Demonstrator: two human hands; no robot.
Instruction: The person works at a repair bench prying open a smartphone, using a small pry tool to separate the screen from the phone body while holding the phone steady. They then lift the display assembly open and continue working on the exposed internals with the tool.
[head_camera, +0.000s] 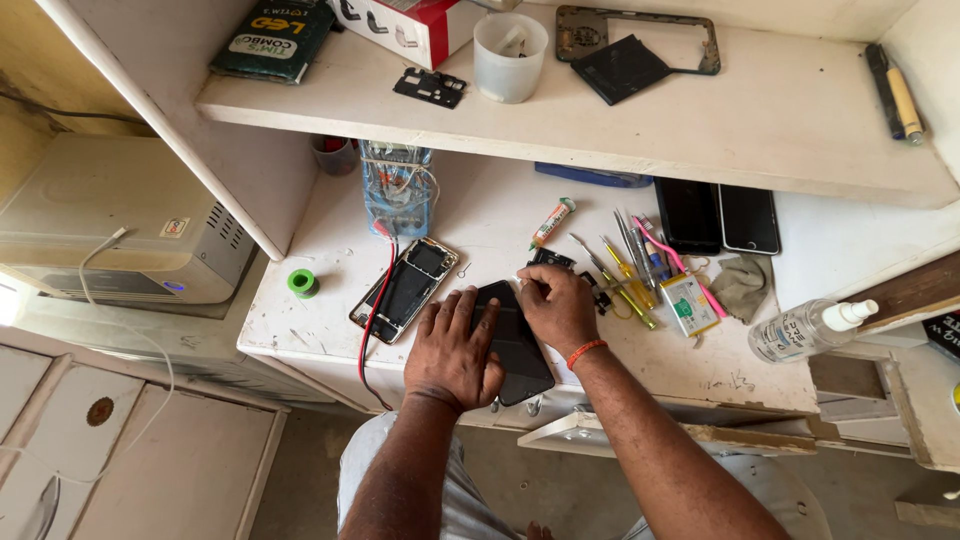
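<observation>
Black phone (515, 345) on white workbench (330, 230) under a shelf (780, 120).

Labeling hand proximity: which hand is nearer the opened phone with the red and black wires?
Left. The left hand lies flat on the black phone, just right of the opened phone. The right hand works at the black phone's top edge, farther right.

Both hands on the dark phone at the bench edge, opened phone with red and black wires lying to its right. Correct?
Not quite. The head view shows the opened phone with the red and black wires to the left of the dark phone, not the right. The rest holds: left hand and right hand are both on it at the bench edge.
</observation>
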